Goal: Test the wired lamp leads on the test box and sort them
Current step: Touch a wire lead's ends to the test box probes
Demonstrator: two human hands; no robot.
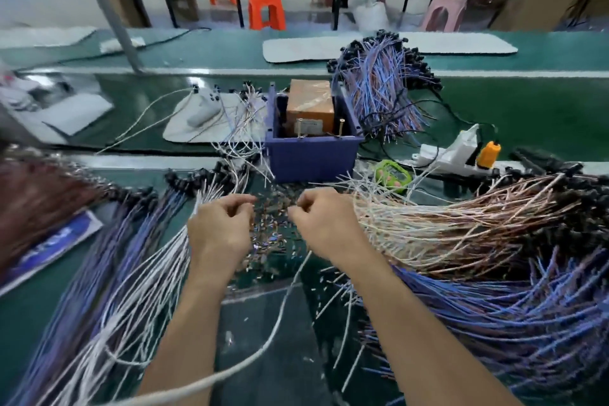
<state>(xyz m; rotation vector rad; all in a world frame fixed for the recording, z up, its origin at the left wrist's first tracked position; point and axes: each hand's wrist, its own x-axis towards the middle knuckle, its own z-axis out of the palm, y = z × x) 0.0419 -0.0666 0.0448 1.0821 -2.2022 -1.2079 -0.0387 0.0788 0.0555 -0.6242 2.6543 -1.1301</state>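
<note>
My left hand (220, 227) and my right hand (324, 224) are side by side over the green bench, both with fingers curled as if pinching thin wire ends; blur hides what they hold. A white twisted lead (280, 316) curves from below the right hand down toward me. The blue test box (311, 155), with an orange block inside, stands just beyond the hands. White and blue leads (131, 273) fan out at left. Pink-white leads (445, 227) and blue leads (510, 316) pile at right. Small loose bits (267, 234) litter the bench between the hands.
Another bundle of blue leads (385, 86) with black lamp sockets lies behind the box at right. A white power strip with an orange plug (487, 153) and a green gadget (393, 175) sit right of the box. Brown leads (36, 198) heap at far left. Stools stand beyond the bench.
</note>
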